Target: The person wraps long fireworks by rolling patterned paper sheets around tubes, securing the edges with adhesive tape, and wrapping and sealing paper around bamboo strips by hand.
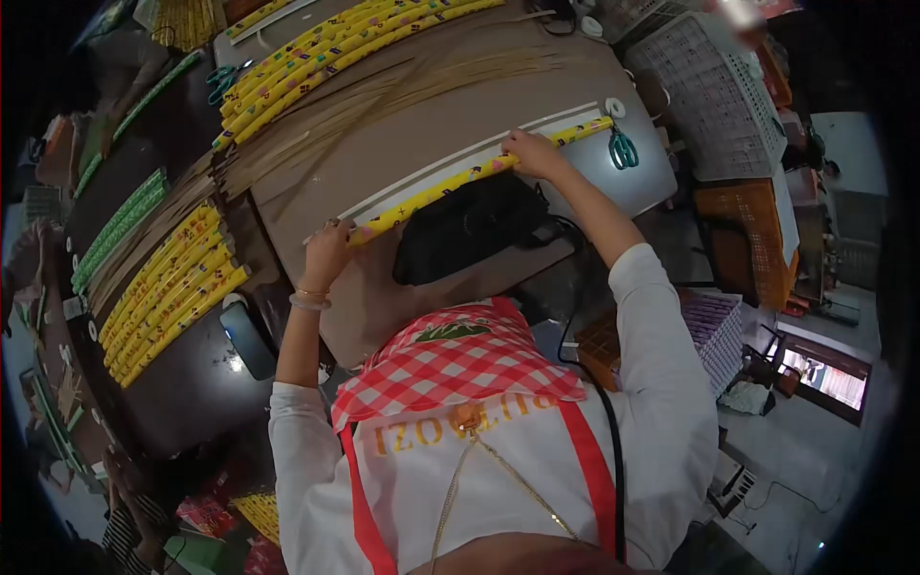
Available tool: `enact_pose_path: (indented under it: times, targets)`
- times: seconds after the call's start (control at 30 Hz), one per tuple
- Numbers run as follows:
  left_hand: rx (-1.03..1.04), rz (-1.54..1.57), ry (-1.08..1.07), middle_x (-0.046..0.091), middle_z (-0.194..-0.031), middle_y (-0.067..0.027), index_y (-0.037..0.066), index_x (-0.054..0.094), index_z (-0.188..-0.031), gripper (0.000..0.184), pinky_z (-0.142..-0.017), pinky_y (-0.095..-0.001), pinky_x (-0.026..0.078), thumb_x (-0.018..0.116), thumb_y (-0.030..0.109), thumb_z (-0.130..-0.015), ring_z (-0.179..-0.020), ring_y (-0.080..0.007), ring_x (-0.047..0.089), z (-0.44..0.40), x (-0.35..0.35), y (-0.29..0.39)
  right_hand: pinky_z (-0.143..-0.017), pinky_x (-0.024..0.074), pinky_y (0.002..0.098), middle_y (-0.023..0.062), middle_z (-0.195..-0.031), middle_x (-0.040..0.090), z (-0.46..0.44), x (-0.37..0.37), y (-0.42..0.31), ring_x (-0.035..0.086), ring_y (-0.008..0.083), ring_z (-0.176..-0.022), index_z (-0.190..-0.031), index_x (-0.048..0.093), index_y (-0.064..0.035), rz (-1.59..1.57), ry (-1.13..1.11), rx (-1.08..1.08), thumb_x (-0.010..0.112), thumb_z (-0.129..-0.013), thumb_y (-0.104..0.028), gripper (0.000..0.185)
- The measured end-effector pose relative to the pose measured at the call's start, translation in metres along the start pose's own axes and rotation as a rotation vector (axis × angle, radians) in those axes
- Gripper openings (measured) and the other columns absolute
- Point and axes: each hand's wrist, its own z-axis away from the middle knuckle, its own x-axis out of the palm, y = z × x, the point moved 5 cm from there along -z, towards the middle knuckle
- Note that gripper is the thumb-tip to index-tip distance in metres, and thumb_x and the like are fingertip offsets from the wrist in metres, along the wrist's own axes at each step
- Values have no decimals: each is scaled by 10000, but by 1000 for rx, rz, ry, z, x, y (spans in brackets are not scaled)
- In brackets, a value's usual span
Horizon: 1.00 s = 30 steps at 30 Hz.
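A yellow patterned roll, probably wrapping paper (431, 199), lies slantwise across the brown table (335, 316). My left hand (329, 247), with bracelets at the wrist, is closed around its near-left end. Farther along, my right hand (533, 154) grips the roll, and its right end sticks out beyond my fingers. Just behind the roll runs a long white strip (422, 177). A black cloth-like bundle (470, 230) sits between the roll and my body. Teal-handled scissors (623, 150) and a small white tape roll (614, 107) are by the roll's right end.
More yellow rolls (316, 62) are bunched at the back, beside thin brown strips (422, 91) and other scissors (222, 81). Yellow rolls (172, 292), green rolls (120, 230) and a phone (247, 335) lie left. Crates (704, 96) stand right. A co-worker's arm shows lower left.
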Motion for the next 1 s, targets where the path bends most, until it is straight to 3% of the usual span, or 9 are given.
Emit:
enact_pose_path:
  times: [0.1,0.2,0.3,0.37,0.43,0.47,0.67,0.73,1.0]
  targets:
    - [-46,61,-54,572,-970,-122,71,574,-1024,354,-691,-403,480,681,222,-722,-854,-303,583,-16,2,-13,-779,435,412,65,-1024,533,-6,-10,-10,559,289,-895,-931,529,-130,30,28,-67,606,-747,-191,209]
    - [-40,-41,141,551,-884,-151,40,546,-895,246,-653,-401,489,664,185,-734,-828,-309,583,-27,-22,-21,-797,403,423,71,-978,541,-18,-18,-16,546,264,-922,-953,524,-159,-68,200,8,610,-713,-146,255]
    - [-105,-62,-5,559,-915,-162,41,542,-892,247,-638,-400,489,667,182,-734,-829,-317,584,-21,-10,-35,-783,421,423,79,-957,545,-25,-13,-28,556,279,-902,-937,537,-153,-75,90,0,643,-682,-149,276]
    - [-123,-88,53,564,-949,-172,43,535,-886,240,-625,-410,490,666,180,-739,-795,-337,588,-18,1,-36,-763,435,420,78,-969,543,-27,-9,-26,558,289,-893,-927,528,-150,-84,99,0,661,-660,-141,299]
    - [-101,-77,237,590,-760,-161,47,520,-812,136,-538,-407,486,606,134,-751,-676,-326,612,-7,-7,-26,-744,449,418,78,-982,541,-25,-7,-29,559,299,-884,-917,518,-147,-87,88,8,679,-637,-132,323]
    - [-99,-72,230,590,-760,-161,47,520,-812,136,-538,-407,486,606,134,-751,-676,-326,612,-3,-3,-26,-742,454,417,80,-989,540,-25,-6,-29,560,301,-880,-915,532,-147,-70,70,-2,677,-638,-135,313]
    - [-87,-72,293,559,-789,-152,52,519,-817,74,-598,-395,473,569,90,-778,-669,-313,575,11,12,-26,-782,445,409,88,-992,542,-25,0,-31,562,300,-873,-928,582,-149,-15,109,-19,663,-665,-148,275]
    - [-124,-72,250,546,-833,-156,41,516,-842,93,-683,-386,464,559,69,-764,-761,-306,564,11,6,-20,-808,431,408,98,-981,542,-25,-7,-34,560,296,-876,-930,591,-142,-14,121,-34,636,-692,-135,242]
    - [-178,-134,267,539,-924,-147,9,513,-972,204,-791,-399,425,504,50,-772,-941,-305,521,10,17,-19,-874,390,393,85,-1013,547,-22,-2,-32,538,282,-952,-991,600,-147,40,114,-56,672,-685,-162,314]
